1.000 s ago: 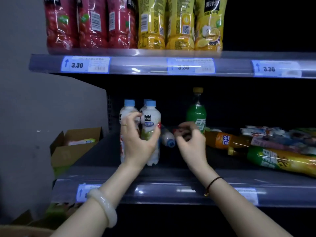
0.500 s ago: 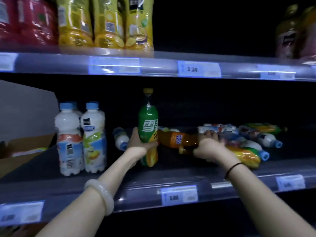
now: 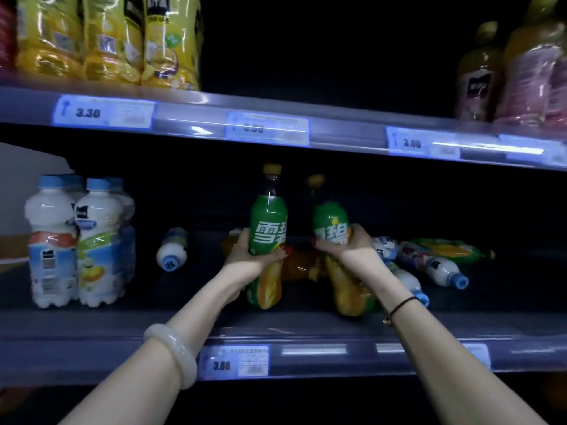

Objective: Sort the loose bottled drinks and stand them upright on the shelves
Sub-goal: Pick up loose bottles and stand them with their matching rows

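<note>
Gripping a green bottle (image 3: 268, 222) upright at frame centre, the left hand (image 3: 245, 259) sits beside the right hand (image 3: 356, 250) — which clasps a second bottle (image 3: 329, 219), neck tilted leftward.

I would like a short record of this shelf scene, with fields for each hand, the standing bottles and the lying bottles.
Left hand: grips green plastic soda bottle with yellow cap, upright on dark shelf
Right hand: grips second green soda bottle, tilted
Standing: white blue-capped bottles, at left
Lying: one white bottle right of them; heap of mixed bottles at right
</note>
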Motion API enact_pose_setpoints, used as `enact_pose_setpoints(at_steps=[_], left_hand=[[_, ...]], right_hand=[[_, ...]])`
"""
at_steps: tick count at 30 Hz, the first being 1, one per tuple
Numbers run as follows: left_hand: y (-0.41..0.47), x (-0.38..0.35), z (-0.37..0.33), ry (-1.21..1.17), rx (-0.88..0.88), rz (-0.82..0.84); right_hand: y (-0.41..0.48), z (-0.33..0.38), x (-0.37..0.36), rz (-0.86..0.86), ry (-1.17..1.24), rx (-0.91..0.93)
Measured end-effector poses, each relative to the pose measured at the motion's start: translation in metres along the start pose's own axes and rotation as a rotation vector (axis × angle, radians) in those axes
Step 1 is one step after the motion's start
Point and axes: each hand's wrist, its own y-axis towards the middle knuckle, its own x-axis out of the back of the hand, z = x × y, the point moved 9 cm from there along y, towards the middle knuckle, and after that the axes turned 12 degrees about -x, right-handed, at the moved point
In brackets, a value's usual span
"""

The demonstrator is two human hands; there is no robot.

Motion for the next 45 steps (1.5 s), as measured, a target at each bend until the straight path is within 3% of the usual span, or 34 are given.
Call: enact_pose_setpoints(at_steps=[2,4,10,22,36,45], left_hand=[[-0.003,-0.006,-0.003,-0.026,-0.033,-0.033],[-0.008,-0.016,-0.007,-0.043,-0.079,-0.027],[-0.024,-0.062,-0.042,-0.021,-0.238,0.135],[-0.051,-0.197,-0.079,-0.138,-0.307,0.244],[-0.063,-0.502,-0.085,-0.338,-0.226,0.276],[-0.017,-0.648,-0.071,-0.303,-0.265,0.314]], right_hand=[[-0.004,-0.007,-0.010,0.175,0.369,-0.055],[-0.011,-0.013,-0.013,0.234,0.547,-0.045],[-0.030,-0.010,0.011,0.272,0.673,0.044],[-0.053,-0.033,0.153,0.106,0.620,0.146],[-0.031,-0.113,0.447,-0.089,0.521,0.101],[0.033,-0.155,0.574,-0.222,0.564,0.173]])
